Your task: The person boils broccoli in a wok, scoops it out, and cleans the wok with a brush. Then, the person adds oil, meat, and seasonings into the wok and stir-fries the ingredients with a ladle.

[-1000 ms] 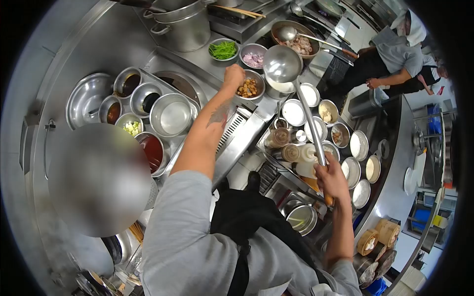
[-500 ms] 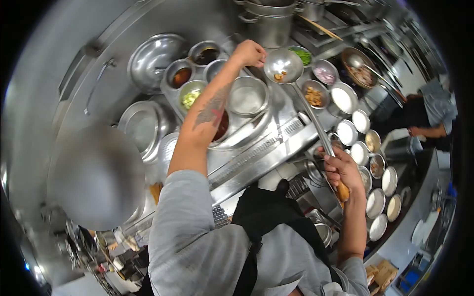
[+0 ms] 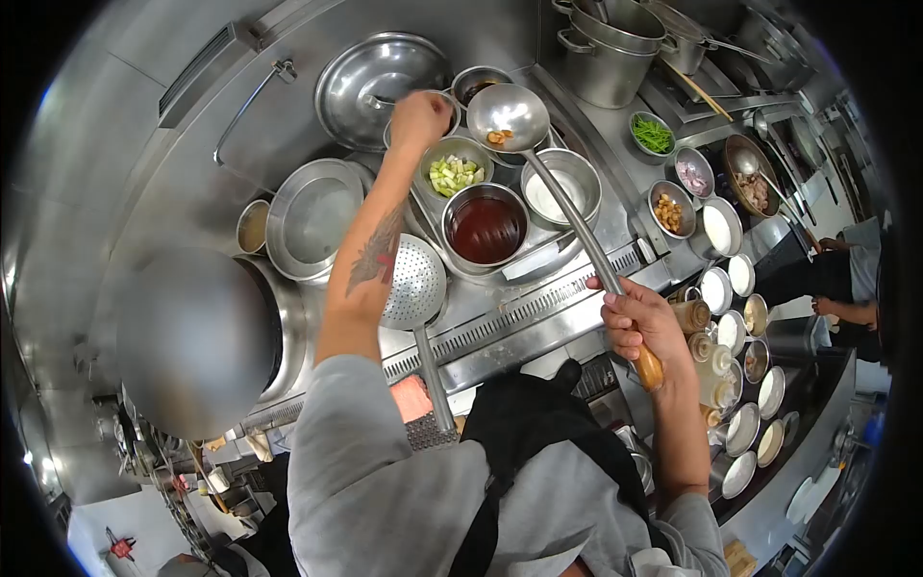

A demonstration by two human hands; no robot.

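Kitchen: steel wall behind, and a steel table crowded with bowls and pots.
Ladle: the long ladle is held out over the table, its round cup above the bowls; whether the cup touches a rim beneath it is hard to judge.
Cup contents: a few small brown pieces lie loose near the lower rim.
Right hand: the right hand has its fingers wrapped around the handle, where the metal shaft meets the wooden grip.
Left hand: the left hand is above a small bowl, fingers curled inward; I can't make out whether anything is pinched in them.
Near the hands: cut green pieces in a bowl, a pot of dark red liquid just beside it, and a strainer below the left forearm.
Ladle weight: probably moderate and front-heavy, since the cup sits at the far end of a long lever; the brown pieces should add little.
Ladle feel: stiff metal, hard to damage, but likely slick along the shaft if oily.
Where to hold: the wooden grip and the shaft just above it seem best, giving friction and control of tilt.
Brown pieces: likely light, and apt to slide over the smooth metal if the cup tips.
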